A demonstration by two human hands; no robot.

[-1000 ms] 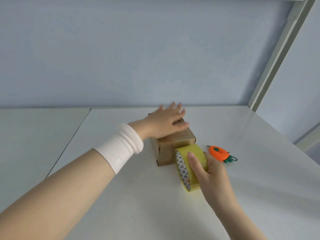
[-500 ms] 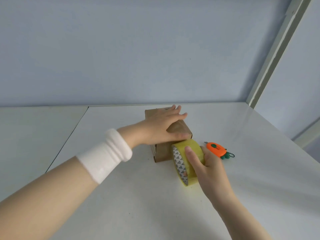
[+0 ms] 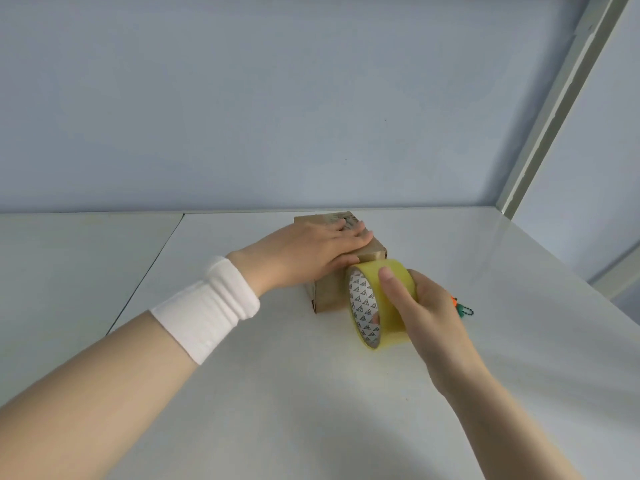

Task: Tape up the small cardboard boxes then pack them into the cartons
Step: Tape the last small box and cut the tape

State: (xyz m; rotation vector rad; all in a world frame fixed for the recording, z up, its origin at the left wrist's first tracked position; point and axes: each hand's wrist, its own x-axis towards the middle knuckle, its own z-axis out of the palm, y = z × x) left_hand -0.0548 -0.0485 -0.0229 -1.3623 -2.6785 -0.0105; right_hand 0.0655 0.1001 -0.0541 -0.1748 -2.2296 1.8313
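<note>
A small brown cardboard box sits on the white table near its middle. My left hand lies flat on top of the box, fingers straight, pressing it down. My right hand grips a roll of yellowish clear tape, thumb across the outer face and fingers through the core. The roll stands on edge against the box's near right corner. No cartons are in view.
An orange carrot-shaped cutter with a green bead chain lies on the table just right of my right hand, mostly hidden behind it. A seam splits the table at the left. A blue wall and a white frame post stand behind.
My left hand slid back along the box top towards me. The tape roll rose against the box's near right corner, and my right hand now covers most of the orange cutter.
</note>
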